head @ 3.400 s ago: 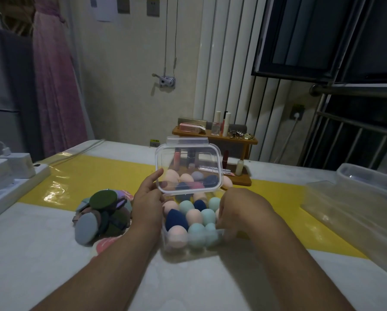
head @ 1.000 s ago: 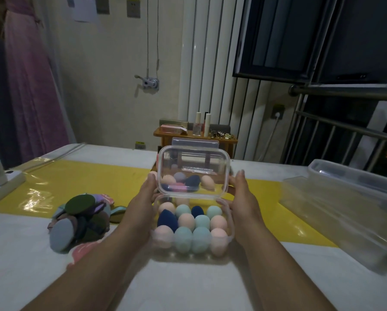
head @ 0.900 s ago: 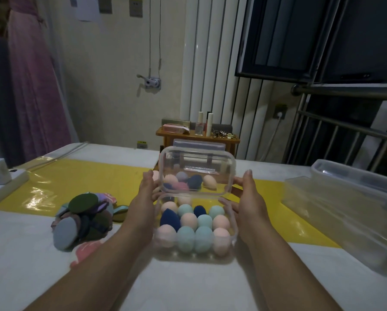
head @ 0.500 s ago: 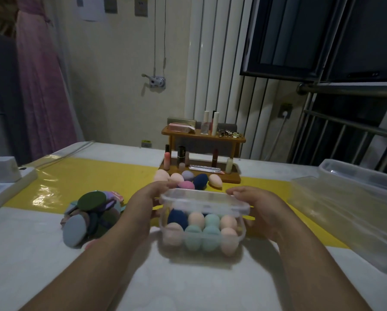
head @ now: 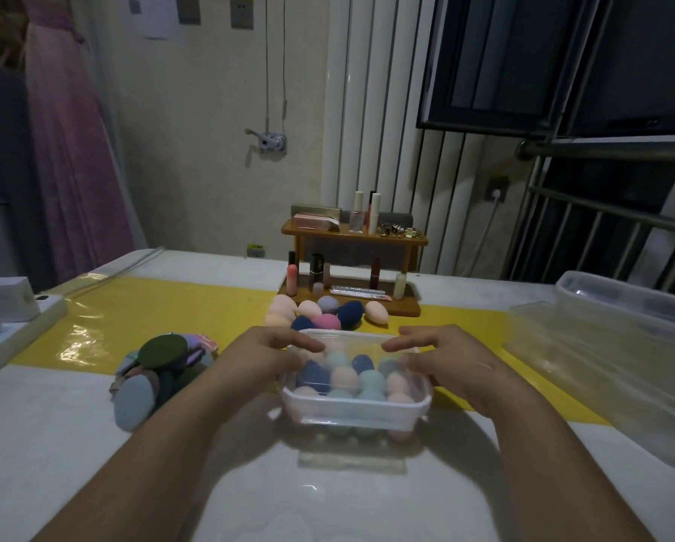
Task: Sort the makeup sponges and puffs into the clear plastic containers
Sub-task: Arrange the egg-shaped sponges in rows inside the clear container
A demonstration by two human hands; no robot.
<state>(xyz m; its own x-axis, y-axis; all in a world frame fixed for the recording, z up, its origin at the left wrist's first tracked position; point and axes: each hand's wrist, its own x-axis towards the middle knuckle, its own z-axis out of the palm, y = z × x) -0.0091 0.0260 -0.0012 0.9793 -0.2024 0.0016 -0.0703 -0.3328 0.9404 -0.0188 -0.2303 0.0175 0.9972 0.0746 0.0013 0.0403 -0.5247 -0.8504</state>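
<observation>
We are pressing the lid down onto the small clear container, which is sitting in the middle of the table, nearer its near edge than its far one. Our left hand is lying across the lid's left side and our right hand across its right, fingers straight and slightly spread, flat on the plastic and pinching nothing. To do this well, we judge that we should be pushing evenly on both sides, then working round the rim corner by corner. The egg-shaped makeup sponges are standing high and could be holding the lid up, and a lopsided push could tip the box or leave one corner unlatched. Whether the lid is fully seated we cannot tell. We are counting about twelve sponges inside, in three rows of four, though the lid is blurring the back row. Eight loose sponges are lying just behind the container, toward the far edge, in front of the wooden cosmetics rack. One heap of flat round puffs is lying toward the left edge, too overlapped to count. What look like two larger clear containers are standing by the right edge.
</observation>
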